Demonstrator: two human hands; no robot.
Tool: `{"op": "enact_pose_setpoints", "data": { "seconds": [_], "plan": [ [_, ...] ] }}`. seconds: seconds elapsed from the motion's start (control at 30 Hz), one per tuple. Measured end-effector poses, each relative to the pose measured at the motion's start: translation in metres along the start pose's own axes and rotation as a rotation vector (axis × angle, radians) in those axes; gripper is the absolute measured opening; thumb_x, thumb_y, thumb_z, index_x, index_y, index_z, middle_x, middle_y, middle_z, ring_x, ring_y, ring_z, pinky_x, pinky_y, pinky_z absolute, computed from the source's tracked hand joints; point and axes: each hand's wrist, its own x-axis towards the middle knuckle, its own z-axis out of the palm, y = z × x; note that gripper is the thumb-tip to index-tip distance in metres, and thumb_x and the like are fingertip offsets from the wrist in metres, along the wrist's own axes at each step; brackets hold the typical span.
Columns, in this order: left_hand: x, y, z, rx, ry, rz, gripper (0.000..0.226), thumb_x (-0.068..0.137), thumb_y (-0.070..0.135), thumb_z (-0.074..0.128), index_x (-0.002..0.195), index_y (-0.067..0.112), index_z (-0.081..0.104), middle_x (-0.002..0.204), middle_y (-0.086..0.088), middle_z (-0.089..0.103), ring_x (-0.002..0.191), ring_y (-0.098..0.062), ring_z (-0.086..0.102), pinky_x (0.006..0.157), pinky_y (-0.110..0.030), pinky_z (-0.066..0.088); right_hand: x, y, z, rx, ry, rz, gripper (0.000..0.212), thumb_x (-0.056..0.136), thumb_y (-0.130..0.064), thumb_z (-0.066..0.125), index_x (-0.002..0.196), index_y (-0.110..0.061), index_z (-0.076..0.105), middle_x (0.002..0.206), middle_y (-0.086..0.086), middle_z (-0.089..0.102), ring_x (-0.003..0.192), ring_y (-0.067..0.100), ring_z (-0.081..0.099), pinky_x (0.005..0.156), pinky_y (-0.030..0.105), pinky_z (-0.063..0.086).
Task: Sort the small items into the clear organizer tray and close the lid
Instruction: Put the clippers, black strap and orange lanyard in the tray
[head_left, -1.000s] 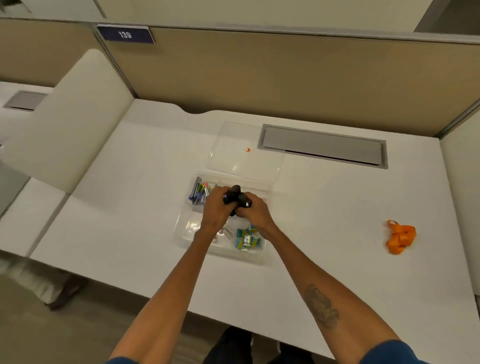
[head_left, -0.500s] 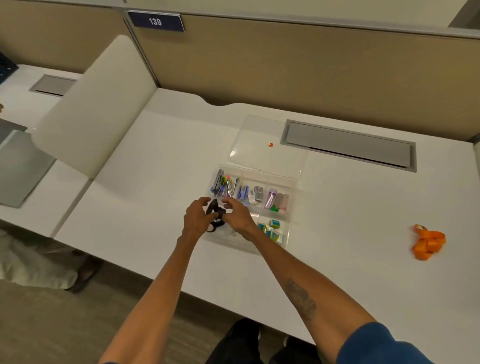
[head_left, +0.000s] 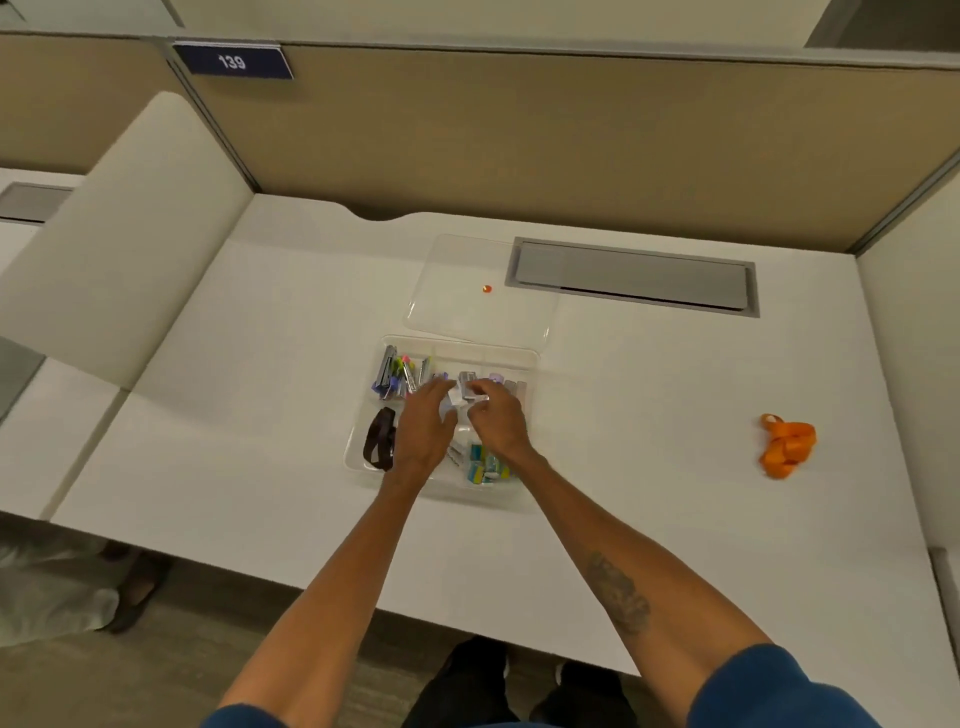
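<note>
The clear organizer tray (head_left: 363, 460) sits mid-desk, its clear lid (head_left: 467, 322) lying open flat behind it. A black strap (head_left: 379, 439) lies coiled in the front left compartment. Colourful clips (head_left: 395, 371) fill the back left compartment and small teal and yellow packets (head_left: 485, 467) the front right. My left hand (head_left: 423, 428) hovers over the tray's middle with fingers apart and empty. My right hand (head_left: 498, 415) is beside it, fingers curled over small grey and white pieces (head_left: 467, 387) in the back middle compartment; whether it grips one is hidden.
An orange strap (head_left: 784, 444) lies bunched on the desk far to the right. A grey cable hatch (head_left: 634, 278) is set into the desk behind the lid. A tiny orange dot (head_left: 487, 289) shows on the lid. Partition walls close the back and sides.
Both hands held the black strap and lowered it into the front left compartment. They have let go of it and moved back to the tray's middle.
</note>
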Motion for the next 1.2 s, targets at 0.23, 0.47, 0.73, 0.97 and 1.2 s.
{"op": "enact_pose_setpoints", "data": {
  "seconds": [0.23, 0.47, 0.73, 0.97, 1.2],
  "plan": [
    [-0.001, 0.087, 0.082, -0.015, -0.211, 0.201, 0.047, 0.098, 0.013, 0.054, 0.143, 0.010, 0.043, 0.153, -0.008, 0.040, 0.141, -0.023, 0.038, 0.119, -0.034, 0.029, -0.022, 0.060, -0.110, -0.139, 0.270, 0.016, 0.041, 0.089, 0.002, 0.053, 0.128, -0.010, 0.056, 0.136, 0.006, 0.053, 0.124, 0.024, 0.050, 0.106, 0.037, 0.044],
    [-0.013, 0.156, 0.159, 0.074, -0.415, 0.267, 0.058, 0.097, 0.016, 0.054, 0.150, 0.015, 0.030, 0.158, -0.006, 0.030, 0.146, -0.023, 0.029, 0.120, -0.037, 0.026, -0.045, 0.128, -0.221, -0.497, 0.439, 0.166, 0.047, 0.089, -0.004, 0.054, 0.135, -0.011, 0.048, 0.143, 0.010, 0.042, 0.130, 0.029, 0.039, 0.096, 0.041, 0.048],
    [-0.020, 0.205, 0.211, 0.156, -0.538, 0.340, 0.058, 0.096, 0.020, 0.055, 0.149, 0.021, 0.032, 0.158, -0.002, 0.028, 0.141, -0.025, 0.034, 0.112, -0.040, 0.036, -0.058, 0.176, -0.305, -0.855, 0.282, 0.426, 0.070, 0.086, -0.015, 0.063, 0.146, -0.022, 0.027, 0.161, 0.013, 0.004, 0.146, 0.043, 0.006, 0.108, 0.063, 0.029],
    [-0.023, 0.210, 0.231, 0.044, -0.528, 0.371, 0.050, 0.096, 0.016, 0.056, 0.144, 0.018, 0.041, 0.151, -0.001, 0.041, 0.136, -0.022, 0.043, 0.111, -0.038, 0.039, -0.055, 0.207, -0.332, -0.870, 0.054, 0.436, 0.079, 0.092, -0.011, 0.051, 0.153, -0.031, 0.005, 0.162, 0.005, -0.013, 0.144, 0.050, -0.013, 0.106, 0.072, 0.028],
    [-0.021, 0.201, 0.231, -0.160, -0.507, 0.133, 0.044, 0.097, 0.019, 0.057, 0.139, 0.022, 0.047, 0.144, 0.004, 0.049, 0.124, -0.021, 0.054, 0.103, -0.036, 0.046, -0.065, 0.225, -0.320, -0.902, 0.181, 0.343, 0.055, 0.091, -0.001, 0.046, 0.142, -0.015, 0.029, 0.143, 0.009, 0.033, 0.131, 0.036, 0.034, 0.090, 0.042, 0.053]
  ]
}}
